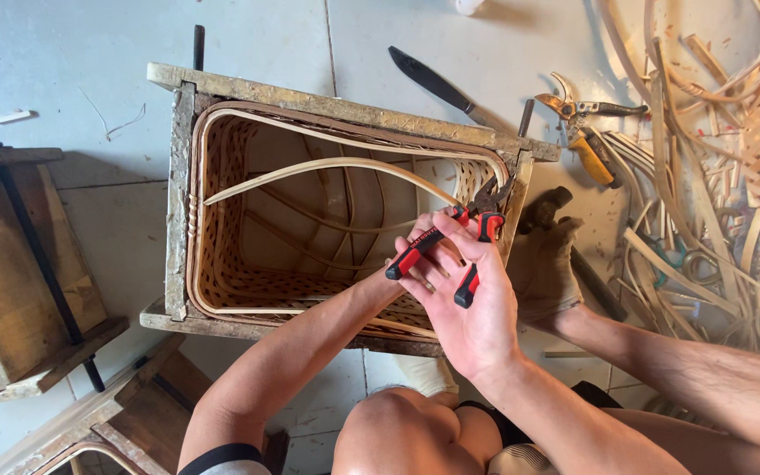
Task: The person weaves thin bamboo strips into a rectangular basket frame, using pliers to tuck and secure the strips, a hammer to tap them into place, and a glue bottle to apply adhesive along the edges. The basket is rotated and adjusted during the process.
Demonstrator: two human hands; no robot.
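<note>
Over the right end of the woven basket (248,264), my right hand (477,299) is wrapped around the red-and-black pliers (450,251), fingers curled loosely over both handles, palm up toward the camera. Plier nose points up-right and bites at the basket's rim where a pale cane strip (336,167) arcs across the opening. My left hand (424,233) sits under and behind the right, mostly hidden; it looks closed near the pliers and the cane end, but I can't tell what it actually grips. Basket sits inside a rough wooden frame (178,202) on the tiled floor (63,62).

Another person's gloved hand (543,264) presses on the frame's right side, bare forearm coming in from the right. Just beyond the frame lie a dark-bladed knife (437,88) and yellow-handled pruning shears (587,127), side by side, apart from my hands. Loose cane strips and offcuts (697,202) pile up at right. Wooden stool (19,273) at left, well apart. My bare knee (398,431) is at bottom centre.
</note>
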